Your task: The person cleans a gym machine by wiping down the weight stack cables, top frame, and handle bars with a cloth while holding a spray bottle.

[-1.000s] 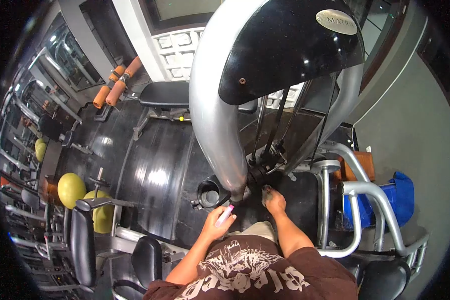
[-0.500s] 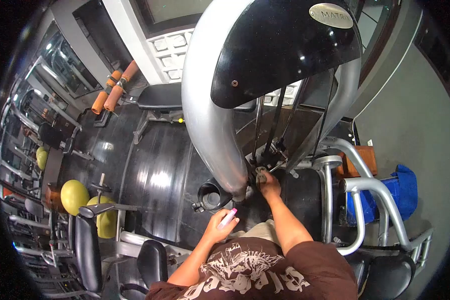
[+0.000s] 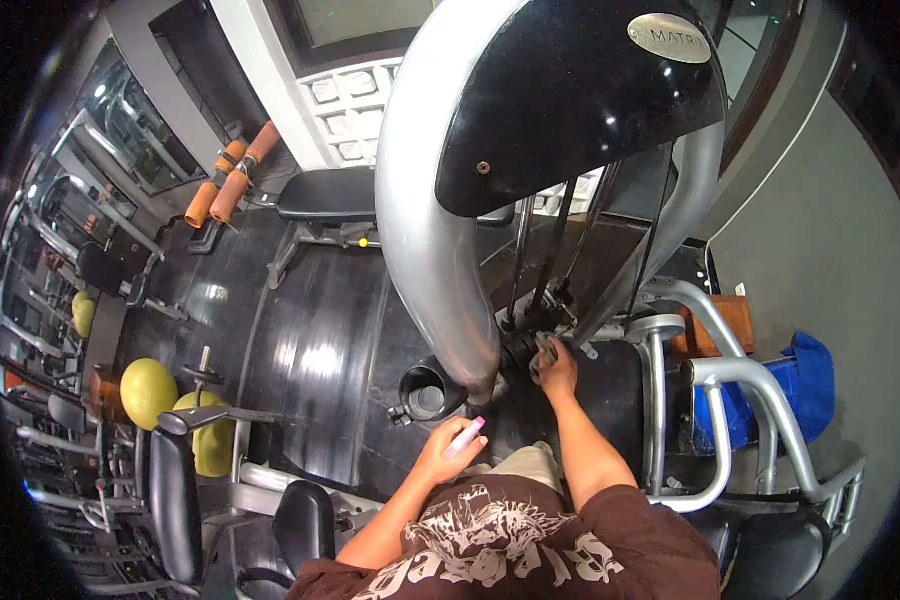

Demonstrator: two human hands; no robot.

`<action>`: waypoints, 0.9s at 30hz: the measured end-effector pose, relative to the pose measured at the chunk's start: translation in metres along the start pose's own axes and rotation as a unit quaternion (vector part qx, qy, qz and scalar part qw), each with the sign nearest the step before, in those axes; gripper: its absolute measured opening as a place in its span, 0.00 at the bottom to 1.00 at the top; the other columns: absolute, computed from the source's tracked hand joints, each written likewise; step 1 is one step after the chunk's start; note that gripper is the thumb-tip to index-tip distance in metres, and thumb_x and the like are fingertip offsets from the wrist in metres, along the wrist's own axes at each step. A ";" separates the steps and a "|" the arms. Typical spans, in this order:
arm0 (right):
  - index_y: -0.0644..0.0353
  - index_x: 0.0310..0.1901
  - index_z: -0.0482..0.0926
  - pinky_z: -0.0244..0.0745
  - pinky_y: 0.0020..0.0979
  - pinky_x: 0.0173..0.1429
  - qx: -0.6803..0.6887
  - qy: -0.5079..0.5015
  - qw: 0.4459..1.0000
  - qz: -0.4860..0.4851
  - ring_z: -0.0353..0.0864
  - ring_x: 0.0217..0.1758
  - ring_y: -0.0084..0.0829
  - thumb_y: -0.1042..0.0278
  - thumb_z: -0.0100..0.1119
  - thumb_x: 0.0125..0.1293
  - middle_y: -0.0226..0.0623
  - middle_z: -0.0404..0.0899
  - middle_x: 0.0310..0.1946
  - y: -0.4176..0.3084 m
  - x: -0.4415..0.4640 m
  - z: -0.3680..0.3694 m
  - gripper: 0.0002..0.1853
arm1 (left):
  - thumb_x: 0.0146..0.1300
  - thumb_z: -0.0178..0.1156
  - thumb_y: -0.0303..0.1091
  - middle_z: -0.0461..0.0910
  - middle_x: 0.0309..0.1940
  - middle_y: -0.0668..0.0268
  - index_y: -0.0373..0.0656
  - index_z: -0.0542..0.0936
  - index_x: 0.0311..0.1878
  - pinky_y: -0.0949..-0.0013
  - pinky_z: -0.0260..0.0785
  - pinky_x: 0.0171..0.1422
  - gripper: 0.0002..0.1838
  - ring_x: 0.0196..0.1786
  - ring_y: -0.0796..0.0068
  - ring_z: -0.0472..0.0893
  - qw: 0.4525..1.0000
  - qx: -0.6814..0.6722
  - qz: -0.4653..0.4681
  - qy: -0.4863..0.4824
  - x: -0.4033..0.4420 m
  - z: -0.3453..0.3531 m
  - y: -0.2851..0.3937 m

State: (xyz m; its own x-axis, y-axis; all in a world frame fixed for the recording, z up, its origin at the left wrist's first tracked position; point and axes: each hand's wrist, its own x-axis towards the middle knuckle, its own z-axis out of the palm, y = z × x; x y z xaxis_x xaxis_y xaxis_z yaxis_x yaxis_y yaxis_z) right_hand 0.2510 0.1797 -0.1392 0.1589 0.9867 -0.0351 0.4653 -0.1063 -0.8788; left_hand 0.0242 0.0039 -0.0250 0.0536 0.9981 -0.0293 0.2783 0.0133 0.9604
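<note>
My left hand (image 3: 442, 458) is closed around a small pale bottle with a pink cap (image 3: 464, 438), held tilted in front of my shirt. My right hand (image 3: 559, 374) reaches farther forward, fingers closed on a greyish cloth-like piece (image 3: 540, 362), partly hidden by the fingers. It is close to the lower part of a weight machine, just right of the foot of its curved silver frame (image 3: 425, 230). Dark guide rods (image 3: 552, 250) rise beyond that hand. Left of the frame's foot sits a black cup holder (image 3: 426, 392).
A black machine cover (image 3: 570, 110) hangs over the work area. Silver tube handles (image 3: 715, 440) and a blue bundle (image 3: 810, 385) stand at right. To the left are a padded bench (image 3: 320, 195), yellow balls (image 3: 150, 392) and black seat pads (image 3: 175, 505).
My right hand has moved right, away from the frame's foot, with the greyish piece still in it. My left hand and bottle have shifted slightly right.
</note>
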 end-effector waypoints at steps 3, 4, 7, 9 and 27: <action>0.46 0.65 0.78 0.77 0.47 0.62 -0.133 0.004 0.990 -0.045 0.78 0.65 0.50 0.61 0.60 0.67 0.44 0.79 0.62 0.005 0.036 0.023 0.23 | 0.64 0.70 0.36 0.78 0.33 0.63 0.38 0.81 0.42 0.68 0.69 0.42 0.12 0.34 0.73 0.77 0.999 0.011 -0.028 -0.025 -0.006 -0.003 0.011; 0.47 0.64 0.79 0.77 0.47 0.62 -0.139 -0.017 0.990 -0.027 0.79 0.63 0.50 0.58 0.60 0.68 0.45 0.81 0.59 0.006 0.036 0.029 0.22 | 0.64 0.70 0.36 0.78 0.33 0.63 0.38 0.81 0.42 0.68 0.69 0.42 0.12 0.35 0.73 0.77 0.999 0.008 -0.033 -0.024 -0.008 -0.004 0.009; 0.43 0.66 0.76 0.75 0.49 0.65 -0.203 -0.095 0.973 0.053 0.78 0.65 0.50 0.57 0.59 0.69 0.42 0.80 0.60 -0.001 0.028 0.046 0.23 | 0.64 0.70 0.36 0.77 0.33 0.64 0.39 0.82 0.42 0.68 0.69 0.42 0.12 0.35 0.73 0.77 0.999 -0.002 -0.039 -0.015 -0.014 -0.005 0.005; 0.41 0.67 0.75 0.75 0.47 0.66 -0.223 -0.108 0.968 0.044 0.78 0.65 0.49 0.56 0.60 0.68 0.41 0.79 0.62 -0.015 -0.003 0.052 0.25 | 0.64 0.70 0.36 0.77 0.32 0.64 0.39 0.81 0.41 0.68 0.69 0.41 0.11 0.34 0.73 0.77 1.000 0.005 -0.030 -0.007 -0.013 -0.006 0.000; 0.62 0.62 0.78 0.77 0.47 0.61 0.062 0.047 0.991 0.105 0.82 0.59 0.53 0.58 0.65 0.71 0.51 0.83 0.56 0.033 0.046 -0.041 0.24 | 0.61 0.72 0.42 0.78 0.27 0.57 0.38 0.77 0.34 0.59 0.71 0.37 0.17 0.30 0.61 0.78 0.993 0.098 -0.057 -0.028 0.012 0.011 -0.003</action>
State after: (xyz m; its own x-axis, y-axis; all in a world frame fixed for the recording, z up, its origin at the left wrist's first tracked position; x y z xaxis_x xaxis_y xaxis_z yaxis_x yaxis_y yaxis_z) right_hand 0.3095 0.2165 -0.1499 0.3234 0.9281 -0.1848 0.3035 -0.2867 -0.9087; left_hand 0.0347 0.0155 -0.0314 0.0627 0.9859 -0.1553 0.4663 0.1086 0.8779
